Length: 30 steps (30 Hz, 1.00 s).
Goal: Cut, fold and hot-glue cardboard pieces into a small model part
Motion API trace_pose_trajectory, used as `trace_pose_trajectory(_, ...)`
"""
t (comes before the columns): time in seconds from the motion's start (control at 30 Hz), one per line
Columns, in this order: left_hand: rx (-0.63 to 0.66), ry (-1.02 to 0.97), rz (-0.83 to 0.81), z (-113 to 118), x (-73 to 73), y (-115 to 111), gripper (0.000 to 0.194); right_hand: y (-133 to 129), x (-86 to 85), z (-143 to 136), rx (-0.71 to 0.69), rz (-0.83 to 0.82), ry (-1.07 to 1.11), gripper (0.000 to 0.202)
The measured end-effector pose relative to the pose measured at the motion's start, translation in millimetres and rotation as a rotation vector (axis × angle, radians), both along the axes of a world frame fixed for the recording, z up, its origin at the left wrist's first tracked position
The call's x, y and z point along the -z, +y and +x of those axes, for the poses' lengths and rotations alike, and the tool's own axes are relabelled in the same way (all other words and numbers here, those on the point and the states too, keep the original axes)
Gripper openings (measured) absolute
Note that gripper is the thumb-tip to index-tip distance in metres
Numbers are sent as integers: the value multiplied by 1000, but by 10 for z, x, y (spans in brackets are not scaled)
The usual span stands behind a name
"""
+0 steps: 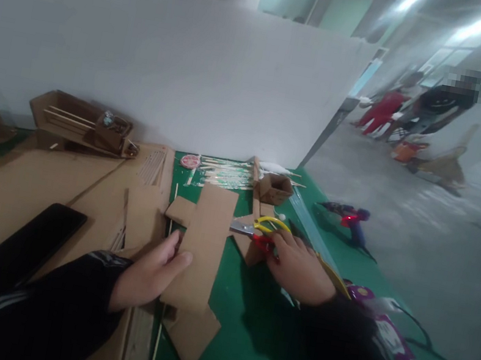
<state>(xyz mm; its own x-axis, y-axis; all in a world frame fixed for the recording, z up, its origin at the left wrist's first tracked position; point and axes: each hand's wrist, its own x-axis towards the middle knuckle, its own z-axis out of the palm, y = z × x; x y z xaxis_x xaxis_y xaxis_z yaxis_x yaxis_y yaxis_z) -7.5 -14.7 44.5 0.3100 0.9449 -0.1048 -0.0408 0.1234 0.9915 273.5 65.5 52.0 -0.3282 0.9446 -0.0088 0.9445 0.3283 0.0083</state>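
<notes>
My left hand (154, 273) grips the left edge of a long rectangular cardboard piece (205, 248), its thumb on the top face. To the right, the fingers of my right hand (300, 265) close on the red handle of a pair of scissors (262, 228). Their other handle loop is yellow, and the metal blades point left toward the cardboard's right edge. Smaller cardboard scraps lie around and partly under the long piece, one of them (194, 336) near its lower end. A small open cardboard box (275, 189) stands beyond the scissors.
Wooden sticks in clear wrapping (227, 174) and a round red-and-white item (190, 161) lie at the back of the green table. A black phone-like slab (18, 252) and a cardboard construction (83, 121) are left. A blue glue gun (354, 222) lies right; people (440, 103) are beyond.
</notes>
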Motion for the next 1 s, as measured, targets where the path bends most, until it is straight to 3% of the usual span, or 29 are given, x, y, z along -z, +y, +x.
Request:
trace_pose_trajectory(0.23, -104, -16, 77, 30, -9, -31, 34, 212, 60, 168, 30, -69, 27, 39)
trace_pose_trajectory(0.43, -186, 42, 90, 33, -66, -41, 44, 375, 72, 160, 17, -44, 27, 41)
trace_pose_trajectory(0.6, -308, 15, 111, 7, -113, -59, 76, 304, -68, 128, 105, 29, 65, 18)
trace_pose_trajectory(0.7, -326, 120, 190, -30, -196, -63, 70, 176, -213, 102, 188, 39, 127, 18)
trace_pose_trajectory(0.8, -345, 256, 261, -53, -322, -44, 54, -62, -353, 8, 145, -34, 361, 31)
trace_pose_trajectory(0.87, -374, 296, 274, -49, -421, -16, 54, -266, -408, -93, -22, -214, 848, 35)
trace_pose_trajectory(1.0, -469, 208, 310, -13, -620, 50, 62, -634, -388, -319, -186, -354, 1037, 43)
